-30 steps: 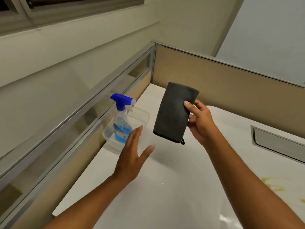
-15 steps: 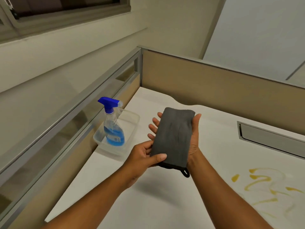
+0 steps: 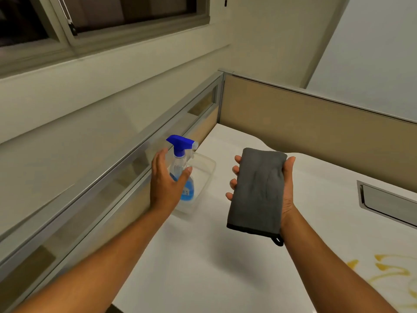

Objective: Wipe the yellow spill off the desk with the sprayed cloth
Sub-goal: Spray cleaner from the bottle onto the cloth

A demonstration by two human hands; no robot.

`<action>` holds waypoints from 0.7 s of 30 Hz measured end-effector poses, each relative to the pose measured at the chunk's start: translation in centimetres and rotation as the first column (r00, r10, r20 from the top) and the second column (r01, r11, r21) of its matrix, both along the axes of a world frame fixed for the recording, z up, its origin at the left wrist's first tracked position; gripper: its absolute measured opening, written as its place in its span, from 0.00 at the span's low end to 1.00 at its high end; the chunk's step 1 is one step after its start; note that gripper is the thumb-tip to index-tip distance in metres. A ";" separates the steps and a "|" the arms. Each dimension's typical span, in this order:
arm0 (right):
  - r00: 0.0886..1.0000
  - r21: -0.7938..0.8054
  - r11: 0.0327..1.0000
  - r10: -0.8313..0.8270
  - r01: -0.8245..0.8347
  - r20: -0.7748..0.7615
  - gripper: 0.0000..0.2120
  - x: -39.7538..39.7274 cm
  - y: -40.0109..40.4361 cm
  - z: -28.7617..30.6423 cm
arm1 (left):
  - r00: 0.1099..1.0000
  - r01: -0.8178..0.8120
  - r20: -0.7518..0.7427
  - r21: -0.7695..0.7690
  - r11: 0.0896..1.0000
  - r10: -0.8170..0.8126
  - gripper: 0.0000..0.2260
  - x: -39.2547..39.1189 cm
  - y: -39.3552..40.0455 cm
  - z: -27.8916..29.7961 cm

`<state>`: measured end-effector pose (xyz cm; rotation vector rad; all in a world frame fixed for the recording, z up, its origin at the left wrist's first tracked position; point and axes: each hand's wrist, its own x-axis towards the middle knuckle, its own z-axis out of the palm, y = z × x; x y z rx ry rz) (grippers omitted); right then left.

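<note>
A folded grey cloth (image 3: 256, 190) lies across the upturned palm of my right hand (image 3: 287, 195), held above the white desk (image 3: 203, 267). My left hand (image 3: 164, 179) is open with fingers spread, right beside a spray bottle (image 3: 182, 168) with a blue trigger head and blue liquid; whether it touches the bottle I cannot tell. The bottle stands upright in a clear plastic tray (image 3: 203, 175) at the desk's left edge. Yellow spill streaks (image 3: 383, 272) mark the desk at the lower right, partly cut off by the frame.
Tan partition panels with metal rails (image 3: 316, 123) close the desk at the back and left. A metal cable flap (image 3: 388, 202) is set into the desk at the right. A window (image 3: 101, 16) sits in the wall above left.
My left hand has let go of the cloth and moved left to the spray bottle. The cloth now rests on my right palm alone.
</note>
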<state>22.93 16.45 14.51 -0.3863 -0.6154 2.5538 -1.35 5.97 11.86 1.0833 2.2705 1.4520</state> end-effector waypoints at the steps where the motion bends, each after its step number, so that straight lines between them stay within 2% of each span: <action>1: 1.000 0.006 1.000 0.012 -0.012 -0.003 0.57 -0.1 0.0 0.0 | 0.999 0.030 0.030 -0.009 1.000 -0.030 0.38 -0.6 0.6 0.2; 3: 0.999 0.016 0.999 0.036 -0.036 -0.013 0.58 -0.2 -0.1 -0.1 | 0.990 0.093 0.106 -0.027 0.995 -0.090 0.37 -1.7 1.7 0.8; 7: 0.996 0.046 0.996 0.081 -0.080 -0.039 0.58 -0.3 -0.2 -0.3 | 0.985 0.110 0.141 -0.063 0.992 -0.101 0.19 -2.7 3.2 1.6; 9: 0.994 0.050 0.995 0.094 -0.091 -0.051 0.57 -0.4 -0.3 -0.3 | 0.978 0.137 0.167 -0.077 0.988 -0.123 0.20 -3.0 3.8 1.6; 13: 0.992 0.057 0.993 0.105 -0.102 -0.066 0.57 -0.2 -0.3 -0.4 | 0.947 0.245 0.236 -0.088 0.965 -0.219 0.29 -3.4 4.7 2.2; 15: 0.994 0.071 0.993 0.099 -0.095 -0.056 0.58 -0.1 -0.4 -0.3 | 0.924 0.346 0.206 -0.090 0.934 -0.322 0.26 -3.0 5.2 3.1; 17: 0.995 0.078 0.993 0.090 -0.087 -0.045 0.58 0.0 -0.5 -0.2 | 0.897 0.394 0.247 -0.069 0.916 -0.367 0.19 -2.3 5.7 3.8; 19: 0.995 0.084 0.993 0.082 -0.078 -0.048 0.59 0.3 -0.7 -0.1 | 0.887 0.373 0.315 -0.063 0.926 -0.336 0.14 -1.9 5.9 4.2; 21: 0.995 0.092 0.993 0.077 -0.071 -0.065 0.59 0.7 -0.7 0.1 | 0.904 0.336 0.293 -0.039 0.941 -0.311 0.09 -1.4 5.6 4.9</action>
